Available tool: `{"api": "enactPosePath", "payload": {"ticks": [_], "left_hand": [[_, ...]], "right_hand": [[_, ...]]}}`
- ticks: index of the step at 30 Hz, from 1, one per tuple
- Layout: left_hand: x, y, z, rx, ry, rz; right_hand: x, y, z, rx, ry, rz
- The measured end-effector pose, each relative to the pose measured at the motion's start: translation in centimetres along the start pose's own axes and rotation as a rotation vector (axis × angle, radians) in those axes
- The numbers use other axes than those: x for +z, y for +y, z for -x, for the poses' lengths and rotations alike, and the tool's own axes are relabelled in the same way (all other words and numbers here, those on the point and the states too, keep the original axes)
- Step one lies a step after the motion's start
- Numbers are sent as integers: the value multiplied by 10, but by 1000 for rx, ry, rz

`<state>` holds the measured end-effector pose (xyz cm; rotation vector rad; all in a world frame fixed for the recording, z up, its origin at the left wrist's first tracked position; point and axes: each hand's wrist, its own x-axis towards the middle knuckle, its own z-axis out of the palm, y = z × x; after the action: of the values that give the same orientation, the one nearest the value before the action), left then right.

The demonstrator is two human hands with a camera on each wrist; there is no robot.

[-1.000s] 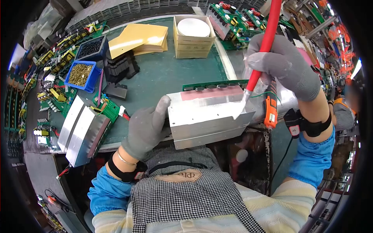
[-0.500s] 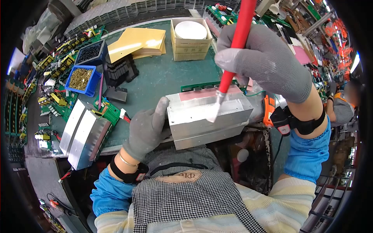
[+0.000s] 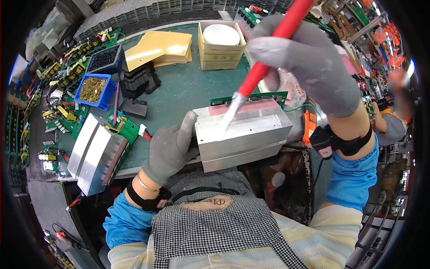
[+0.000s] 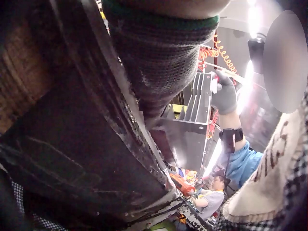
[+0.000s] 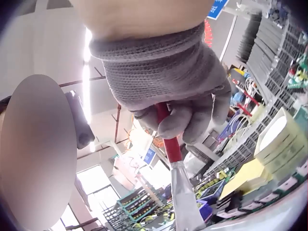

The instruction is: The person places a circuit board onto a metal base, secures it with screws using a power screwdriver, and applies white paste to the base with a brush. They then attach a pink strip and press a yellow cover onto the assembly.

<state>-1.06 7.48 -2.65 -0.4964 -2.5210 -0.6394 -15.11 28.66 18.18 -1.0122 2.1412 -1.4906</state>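
An aluminium heat sink (image 3: 244,148) lies at the table's front edge, with a pink strip (image 3: 244,107) and a green circuit board (image 3: 217,100) along its far side. My gloved left hand (image 3: 168,145) holds its left end, thumb at the upper corner; the other fingers are mostly hidden. In the left wrist view, fins (image 4: 195,101) show inside the heat sink. Above it, my gloved right hand (image 3: 309,62) grips a brush (image 3: 255,78) by the red handle. The brush slants down to the left, its pale tip at the heat sink's top face, near the left end.
Two more heat sinks (image 3: 96,157) stand at the left. Behind them are a blue bin (image 3: 106,95) of small brass-coloured parts, black plates (image 3: 139,80), yellow sheets (image 3: 156,47) and a box (image 3: 220,59) with a white round lid. An orange-handled tool (image 3: 309,123) lies to the right.
The brush tip has moved from the right part of the heat sink's top face to its left part, my right hand shifting left with it. My left hand stays at the left end.
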Motion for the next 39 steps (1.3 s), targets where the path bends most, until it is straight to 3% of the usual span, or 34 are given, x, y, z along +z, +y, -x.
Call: {"api": "enactPosePath", "payload": {"ticks": [4, 6, 20, 34, 39], "left_hand": [[1, 0, 0, -9, 7, 6], [3, -2, 2, -3, -6, 8], [3, 0, -4, 56, 48, -2], [2, 0, 0, -9, -13, -36], [5, -2, -2, -45, -22, -9]], "right_hand": [[5, 10, -10, 139, -144, 61], [-3, 17, -10, 120, -139, 195], [-70, 39, 23, 274, 38, 247], [-80, 38, 30, 240, 41, 200], [-90, 29, 32, 87, 158, 184]]}}
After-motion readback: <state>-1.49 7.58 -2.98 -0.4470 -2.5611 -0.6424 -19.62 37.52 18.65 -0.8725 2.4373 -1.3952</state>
